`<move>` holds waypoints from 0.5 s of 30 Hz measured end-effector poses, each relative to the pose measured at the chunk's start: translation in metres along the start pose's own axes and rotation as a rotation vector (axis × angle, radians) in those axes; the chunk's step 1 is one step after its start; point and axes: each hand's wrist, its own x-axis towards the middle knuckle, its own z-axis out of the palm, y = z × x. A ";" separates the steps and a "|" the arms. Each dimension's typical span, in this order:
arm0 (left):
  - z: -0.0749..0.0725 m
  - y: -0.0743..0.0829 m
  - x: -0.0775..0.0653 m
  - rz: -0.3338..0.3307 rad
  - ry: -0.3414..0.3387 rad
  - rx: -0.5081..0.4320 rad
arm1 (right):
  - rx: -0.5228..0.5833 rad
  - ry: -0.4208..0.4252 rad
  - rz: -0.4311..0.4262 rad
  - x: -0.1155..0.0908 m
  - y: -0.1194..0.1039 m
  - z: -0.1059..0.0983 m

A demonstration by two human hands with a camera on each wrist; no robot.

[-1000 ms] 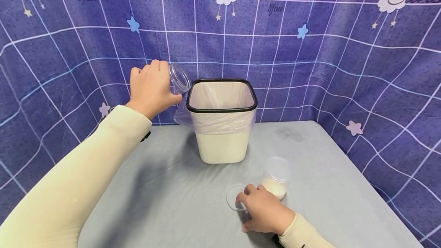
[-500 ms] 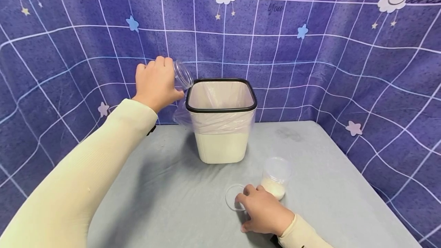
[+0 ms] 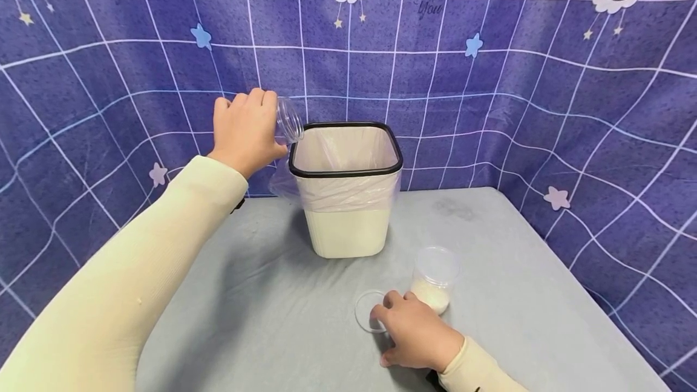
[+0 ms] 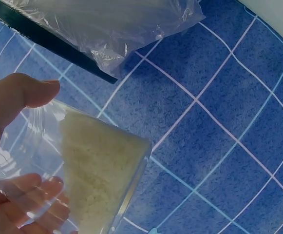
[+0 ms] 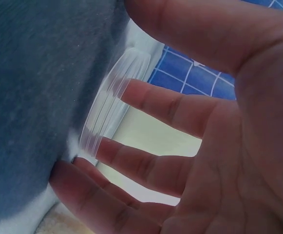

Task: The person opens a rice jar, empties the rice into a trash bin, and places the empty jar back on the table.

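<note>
My left hand [image 3: 246,132] grips a clear plastic jar [image 4: 48,141], tipped on its side, its mouth by the bin's left rim. Pale rice-like grains [image 4: 102,170] lie banked at the jar's bottom end in the left wrist view. The cream bin [image 3: 348,231] has a black rim and a clear liner [image 3: 348,195] folded over it. My right hand [image 3: 418,331] is low over the table, fingertips against a clear round lid [image 5: 113,100], thumb apart from it. Just beyond that hand stands a second clear jar [image 3: 437,268] with pale grains, partly hidden by the fingers.
A grey cloth covers the table [image 3: 261,319]. Behind and on both sides hangs a purple-blue grid-patterned curtain [image 3: 348,77]. Loose liner plastic [image 3: 283,181] bulges out at the bin's left side, beneath the left hand.
My left hand has moved a little right and up with the tipped jar, nearer the bin's opening. The view has shifted slightly. My right hand, the lid and the standing jar stay in place.
</note>
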 end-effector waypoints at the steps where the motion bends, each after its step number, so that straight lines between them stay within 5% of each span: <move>1: 0.000 0.000 0.000 0.002 0.001 -0.001 | 0.000 0.001 0.000 0.000 0.000 0.000; 15: 0.003 0.007 0.003 0.053 0.035 0.028 | -0.025 0.033 -0.016 -0.002 -0.002 0.001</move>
